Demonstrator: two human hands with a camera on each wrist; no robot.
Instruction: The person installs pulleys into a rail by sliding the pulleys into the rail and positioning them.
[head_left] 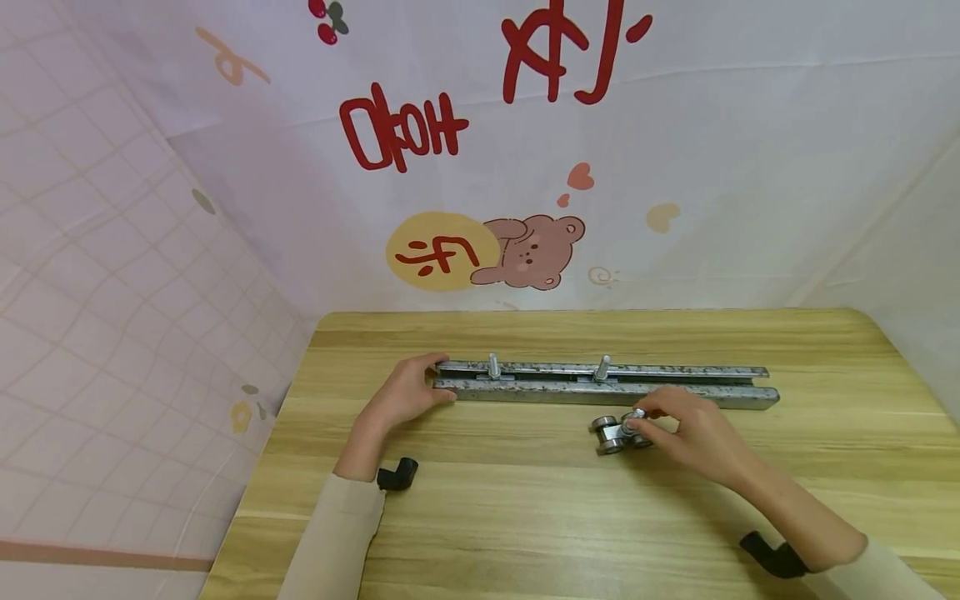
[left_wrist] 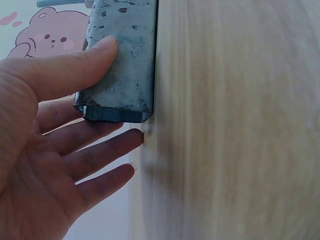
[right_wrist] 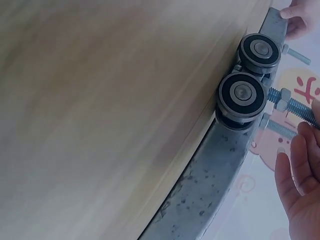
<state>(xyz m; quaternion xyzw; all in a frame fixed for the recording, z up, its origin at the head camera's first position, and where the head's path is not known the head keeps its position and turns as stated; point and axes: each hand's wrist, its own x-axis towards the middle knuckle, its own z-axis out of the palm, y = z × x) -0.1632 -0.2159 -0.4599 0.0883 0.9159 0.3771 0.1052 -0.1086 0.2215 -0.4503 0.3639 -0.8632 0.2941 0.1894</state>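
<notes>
A grey, speckled metal channel rail [head_left: 540,391] lies across the wooden table, its slot facing up. Two threaded bolts, one on the left [head_left: 493,367] and one near the middle [head_left: 603,368], stick up out of the slot. My left hand [head_left: 405,392] holds the rail's left end, thumb on the near side; in the left wrist view several fingers spread past the end. In front of the rail, my right hand [head_left: 693,429] pinches the upright bolt of a roller trolley [head_left: 611,435]. Its bearing wheels [right_wrist: 243,93] show in the right wrist view. Whether they touch the table, I cannot tell.
Black wrist-camera pieces show beside the left forearm [head_left: 398,475] and under the right forearm [head_left: 774,555]. Behind the wooden table [head_left: 510,517] hangs a white printed cloth [head_left: 712,150] with a bear and red lettering.
</notes>
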